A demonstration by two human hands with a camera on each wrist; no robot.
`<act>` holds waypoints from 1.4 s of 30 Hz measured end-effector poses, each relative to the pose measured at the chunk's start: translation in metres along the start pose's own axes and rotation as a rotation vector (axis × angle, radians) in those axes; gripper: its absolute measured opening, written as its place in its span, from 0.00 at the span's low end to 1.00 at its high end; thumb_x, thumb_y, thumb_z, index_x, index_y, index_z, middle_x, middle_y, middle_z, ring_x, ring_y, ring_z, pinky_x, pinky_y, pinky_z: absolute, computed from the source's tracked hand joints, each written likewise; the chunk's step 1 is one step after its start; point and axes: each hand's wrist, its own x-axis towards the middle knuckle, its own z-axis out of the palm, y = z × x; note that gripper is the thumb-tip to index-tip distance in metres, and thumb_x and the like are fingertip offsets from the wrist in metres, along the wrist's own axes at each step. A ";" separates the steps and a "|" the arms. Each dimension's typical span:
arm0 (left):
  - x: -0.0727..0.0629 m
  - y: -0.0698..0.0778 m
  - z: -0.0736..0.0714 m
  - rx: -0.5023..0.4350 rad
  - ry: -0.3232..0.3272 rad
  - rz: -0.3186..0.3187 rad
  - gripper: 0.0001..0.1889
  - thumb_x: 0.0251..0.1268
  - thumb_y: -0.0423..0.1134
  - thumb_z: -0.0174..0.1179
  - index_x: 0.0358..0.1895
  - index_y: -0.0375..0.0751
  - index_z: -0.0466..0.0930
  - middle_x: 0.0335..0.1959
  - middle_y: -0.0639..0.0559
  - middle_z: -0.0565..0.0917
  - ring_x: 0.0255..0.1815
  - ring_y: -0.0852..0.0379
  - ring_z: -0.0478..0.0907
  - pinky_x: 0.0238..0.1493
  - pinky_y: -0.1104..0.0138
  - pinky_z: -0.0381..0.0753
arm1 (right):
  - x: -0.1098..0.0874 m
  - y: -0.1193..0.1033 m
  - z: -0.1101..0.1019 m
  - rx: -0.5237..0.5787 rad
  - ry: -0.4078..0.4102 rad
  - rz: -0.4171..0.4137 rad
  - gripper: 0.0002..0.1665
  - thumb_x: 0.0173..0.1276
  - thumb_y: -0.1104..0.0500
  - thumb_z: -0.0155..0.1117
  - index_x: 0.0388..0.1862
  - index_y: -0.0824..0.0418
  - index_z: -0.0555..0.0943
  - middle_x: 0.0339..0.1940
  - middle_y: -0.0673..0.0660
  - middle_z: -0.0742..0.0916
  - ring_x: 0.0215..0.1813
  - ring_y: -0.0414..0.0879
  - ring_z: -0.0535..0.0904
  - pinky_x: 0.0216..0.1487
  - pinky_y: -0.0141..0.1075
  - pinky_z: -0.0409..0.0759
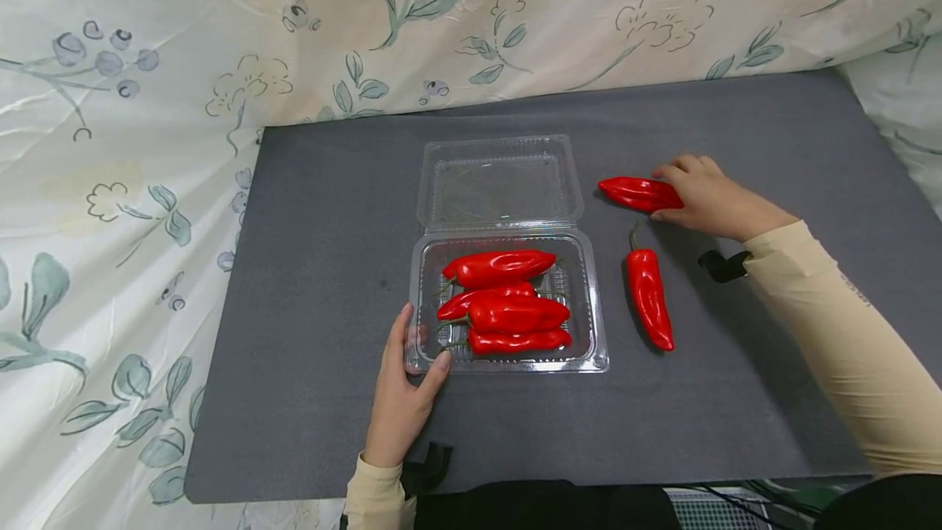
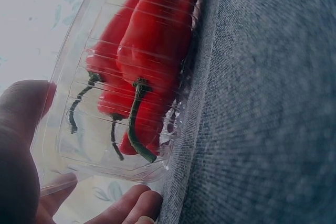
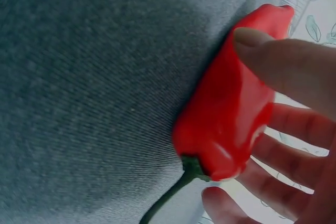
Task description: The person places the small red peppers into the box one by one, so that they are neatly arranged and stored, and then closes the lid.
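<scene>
A clear plastic clamshell container (image 1: pixel 508 364) lies with its lid (image 1: pixel 500 182) folded back. Several red peppers (image 1: pixel 518 314) with green stems lie side by side in its base. My left hand (image 1: pixel 403 399) holds the base at its near left corner, with the thumb on the front rim and the fingers round the left side. To the right of the lid, my right hand (image 1: pixel 710 199) grips a red pepper (image 3: pixel 226 108) between thumb and fingers, close over the cloth. Another red pepper (image 1: pixel 650 301) lies right of the container, its stem pointing away from me.
A dark grey cloth (image 1: pixel 316 268) covers the table. Behind it and on the left hangs a white curtain (image 1: pixel 132 186) with a leaf and flower print. Black straps (image 1: pixel 724 266) show at the wrists. Dark cables (image 1: pixel 743 505) run below the near table edge.
</scene>
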 end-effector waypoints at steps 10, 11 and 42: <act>0.001 0.000 0.000 0.003 0.001 0.014 0.41 0.60 0.50 0.64 0.74 0.65 0.51 0.59 0.48 0.74 0.51 0.54 0.70 0.46 0.57 0.70 | -0.002 0.004 0.005 0.003 0.022 0.005 0.34 0.58 0.62 0.71 0.61 0.72 0.70 0.55 0.72 0.73 0.55 0.65 0.64 0.50 0.57 0.72; 0.001 0.000 0.000 0.001 0.001 0.015 0.41 0.60 0.50 0.64 0.74 0.65 0.51 0.59 0.48 0.74 0.51 0.54 0.70 0.46 0.57 0.70 | -0.002 0.004 0.006 0.003 0.023 0.006 0.34 0.58 0.62 0.70 0.61 0.72 0.70 0.54 0.72 0.74 0.54 0.65 0.65 0.50 0.57 0.72; -0.001 -0.002 0.000 -0.011 -0.002 0.008 0.41 0.60 0.50 0.64 0.74 0.66 0.50 0.60 0.48 0.74 0.57 0.52 0.71 0.53 0.51 0.71 | -0.008 0.002 -0.007 -0.034 0.136 -0.056 0.33 0.57 0.60 0.72 0.58 0.72 0.72 0.45 0.68 0.77 0.45 0.59 0.69 0.41 0.52 0.76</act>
